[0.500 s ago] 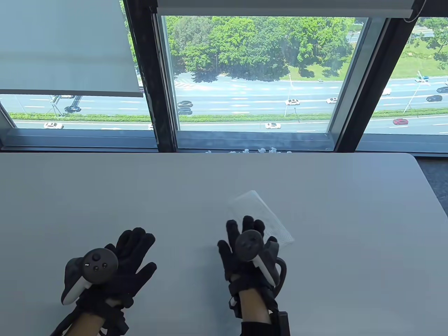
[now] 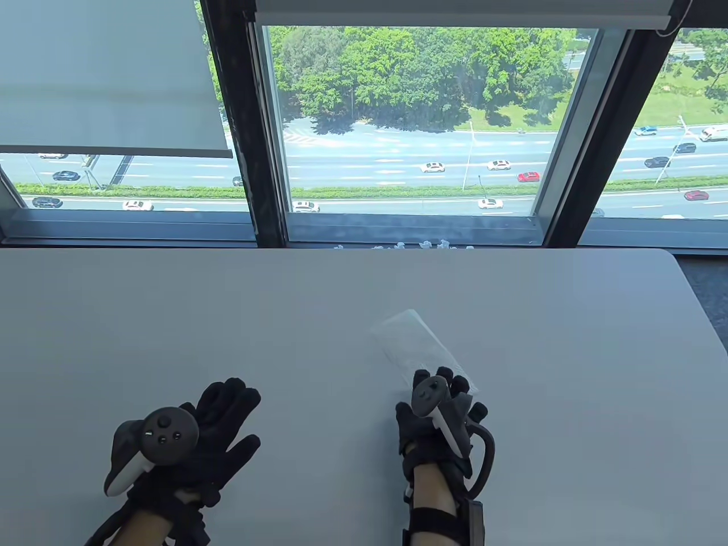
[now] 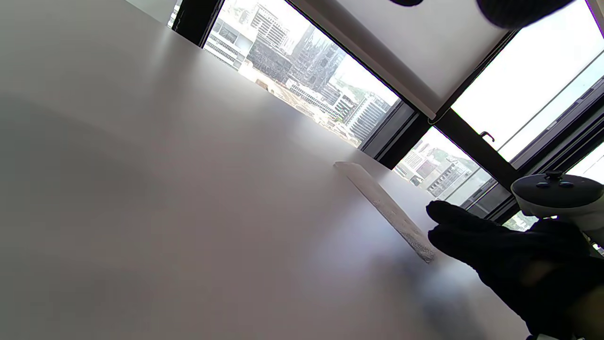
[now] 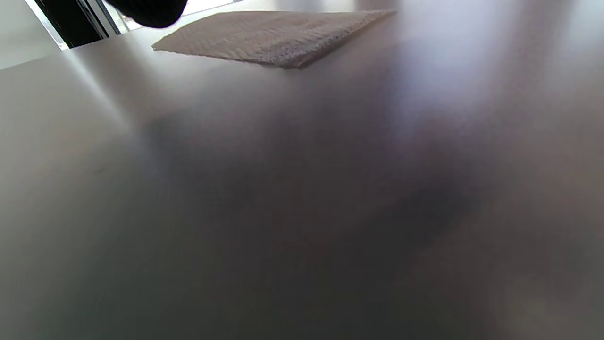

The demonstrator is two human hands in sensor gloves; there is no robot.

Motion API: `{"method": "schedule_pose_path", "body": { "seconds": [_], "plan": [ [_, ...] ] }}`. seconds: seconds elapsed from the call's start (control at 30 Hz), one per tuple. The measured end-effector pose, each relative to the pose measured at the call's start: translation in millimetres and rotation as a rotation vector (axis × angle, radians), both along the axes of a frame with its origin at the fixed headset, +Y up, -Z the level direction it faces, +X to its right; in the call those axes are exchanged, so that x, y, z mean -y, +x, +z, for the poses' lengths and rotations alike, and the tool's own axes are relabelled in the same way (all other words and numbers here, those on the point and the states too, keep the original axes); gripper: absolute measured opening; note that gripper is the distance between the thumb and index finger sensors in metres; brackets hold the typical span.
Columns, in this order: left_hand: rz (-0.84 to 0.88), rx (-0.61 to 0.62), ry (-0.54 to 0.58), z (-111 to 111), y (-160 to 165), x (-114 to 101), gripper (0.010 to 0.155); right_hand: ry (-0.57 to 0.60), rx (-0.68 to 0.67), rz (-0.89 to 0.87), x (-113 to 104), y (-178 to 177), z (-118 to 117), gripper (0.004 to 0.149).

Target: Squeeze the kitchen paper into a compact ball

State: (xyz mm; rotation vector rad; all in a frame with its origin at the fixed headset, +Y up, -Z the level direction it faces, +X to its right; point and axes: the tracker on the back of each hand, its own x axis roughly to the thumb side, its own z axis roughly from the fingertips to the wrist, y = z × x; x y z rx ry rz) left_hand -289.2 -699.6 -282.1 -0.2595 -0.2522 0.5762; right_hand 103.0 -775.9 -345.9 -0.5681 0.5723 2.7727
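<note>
A folded sheet of white kitchen paper (image 2: 410, 340) lies flat on the grey table (image 2: 227, 318), right of centre. My right hand (image 2: 446, 384) is at the paper's near end, its fingers reaching over that edge. The left wrist view shows the right hand (image 3: 495, 245) with fingers stretched out beside the near corner of the paper (image 3: 382, 208), gripping nothing. My left hand (image 2: 227, 409) rests flat at the near left, fingers spread, well apart from the paper. In the right wrist view the paper (image 4: 273, 38) lies just ahead, under a dark fingertip (image 4: 146, 9).
Several small white paper scraps (image 2: 398, 246) lie along the table's far edge below the window. The table's rounded right edge (image 2: 702, 330) runs not far beyond the paper.
My right hand has slid right and slightly back, from over the paper's near-left part to its near end. My left hand has shifted a little to the right.
</note>
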Motion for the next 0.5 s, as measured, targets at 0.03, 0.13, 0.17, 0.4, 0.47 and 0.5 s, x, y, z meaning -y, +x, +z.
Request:
{"method": "schedule_pose_path", "body": {
  "seconds": [0.03, 0.13, 0.17, 0.4, 0.47, 0.5],
  "plan": [
    [0.000, 0.000, 0.002, -0.1, 0.0, -0.1, 0.075, -0.017, 0.001, -0.002, 3.9, 0.3, 0.0, 0.072],
    [0.005, 0.001, 0.004, -0.2, -0.4, -0.1, 0.075, -0.037, -0.010, 0.050, 7.1, -2.9, -0.9, 0.073],
    [0.005, 0.001, 0.004, -0.2, -0.3, -0.1, 0.075, -0.050, -0.020, 0.071, 8.3, -4.1, -1.2, 0.072],
    [0.009, 0.009, -0.003, 0.3, 0.8, -0.2, 0.075, 0.005, -0.043, 0.228, 3.2, -14.9, -1.6, 0.056],
    [0.008, 0.011, -0.003, 0.2, 1.0, -0.2, 0.075, 0.033, -0.062, 0.305, 1.2, -22.4, -2.6, 0.047],
    [0.008, 0.012, -0.004, 0.2, 1.0, -0.3, 0.075, 0.037, -0.066, 0.313, 1.2, -24.2, -2.9, 0.045]
  ]
}}
